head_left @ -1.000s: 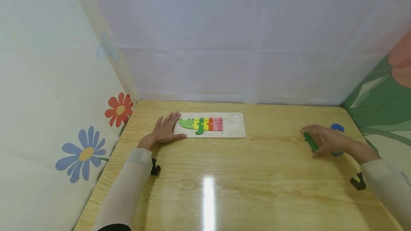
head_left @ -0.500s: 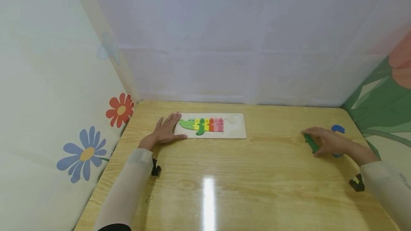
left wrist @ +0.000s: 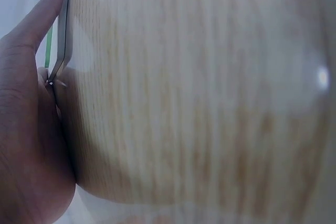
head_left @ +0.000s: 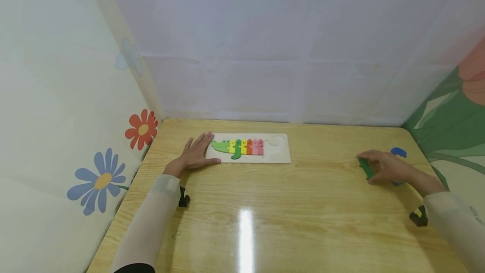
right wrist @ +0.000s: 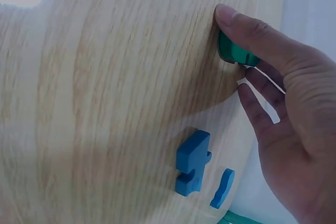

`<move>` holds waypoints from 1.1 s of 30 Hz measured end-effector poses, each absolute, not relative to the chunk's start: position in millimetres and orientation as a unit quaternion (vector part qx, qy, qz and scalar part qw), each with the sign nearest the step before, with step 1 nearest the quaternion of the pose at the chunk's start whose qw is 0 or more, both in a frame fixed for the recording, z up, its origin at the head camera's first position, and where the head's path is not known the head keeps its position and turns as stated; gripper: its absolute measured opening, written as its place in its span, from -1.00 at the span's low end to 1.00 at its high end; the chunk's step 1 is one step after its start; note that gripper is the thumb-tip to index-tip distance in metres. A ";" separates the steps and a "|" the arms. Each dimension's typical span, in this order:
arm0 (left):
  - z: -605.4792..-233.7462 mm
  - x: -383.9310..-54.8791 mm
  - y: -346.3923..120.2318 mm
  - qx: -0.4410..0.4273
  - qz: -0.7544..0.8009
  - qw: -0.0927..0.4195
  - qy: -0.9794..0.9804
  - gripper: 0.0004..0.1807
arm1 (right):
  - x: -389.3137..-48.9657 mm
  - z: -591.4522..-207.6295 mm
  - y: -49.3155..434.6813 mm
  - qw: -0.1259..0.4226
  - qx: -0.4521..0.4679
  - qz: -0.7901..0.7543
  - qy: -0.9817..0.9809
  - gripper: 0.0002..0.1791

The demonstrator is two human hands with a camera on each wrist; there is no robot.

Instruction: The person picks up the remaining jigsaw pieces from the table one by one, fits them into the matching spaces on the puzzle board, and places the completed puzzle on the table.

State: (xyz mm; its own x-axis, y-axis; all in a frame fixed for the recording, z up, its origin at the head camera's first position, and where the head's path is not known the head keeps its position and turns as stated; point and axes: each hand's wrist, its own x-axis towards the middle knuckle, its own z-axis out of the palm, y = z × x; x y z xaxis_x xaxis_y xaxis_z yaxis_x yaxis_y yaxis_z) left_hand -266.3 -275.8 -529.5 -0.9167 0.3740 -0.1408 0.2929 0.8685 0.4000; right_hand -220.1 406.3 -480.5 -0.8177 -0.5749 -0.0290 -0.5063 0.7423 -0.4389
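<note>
A pale wooden puzzle board (head_left: pixel 278 155) lies toward the back of the table, with a crocodile puzzle (head_left: pixel 236 146) of green, yellow, red and pink pieces set in it. The curled tail outline at its right end is bare. My left hand (head_left: pixel 195 153) rests at the board's left end, fingers spread along the edge and thumb by the front corner. At the right, my right hand (head_left: pixel 388 167) pinches a green puzzle piece (right wrist: pixel 236 50) between thumb and fingers, low over the table. The hand partly hides that piece.
Near the right hand lie a blue puzzle piece (right wrist: pixel 193 161) with a notch and a smaller wavy blue piece (right wrist: pixel 223 188). Flower-printed cloth walls (head_left: pixel 49 108) stand at both sides, and a pale cloth backs the wooden table (head_left: pixel 288 214).
The green piece in the right hand has tilted slightly, and that hand has shifted only a little. The left hand and the board stay in place.
</note>
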 end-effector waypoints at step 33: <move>-530.3 -264.5 -276.9 0.178 0.197 0.096 0.959 0.36 | -226.2 -484.9 388.7 0.041 -0.226 -0.239 0.943 -0.03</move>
